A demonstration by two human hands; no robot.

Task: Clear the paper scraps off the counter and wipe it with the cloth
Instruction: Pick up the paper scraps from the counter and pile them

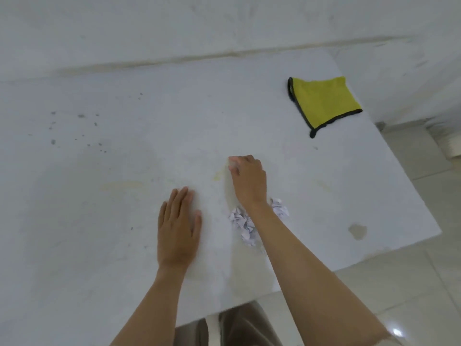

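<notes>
From the head view, the left hand (178, 228) lies flat on the white worktop (99, 196), fingers straight and together, its grip released and holding nothing. The right hand (247, 182) reaches further out with fingers curled down at the worktop; a pale blur sits at the fingertips, and whether the grip has a scrap pinched cannot be told. Crumpled paper scraps (243, 224) lie on the worktop just under the right wrist, the forearm hiding part of the pile. The yellow cloth (324, 101), edged in black, lies folded near the far right corner, well apart from both hands.
</notes>
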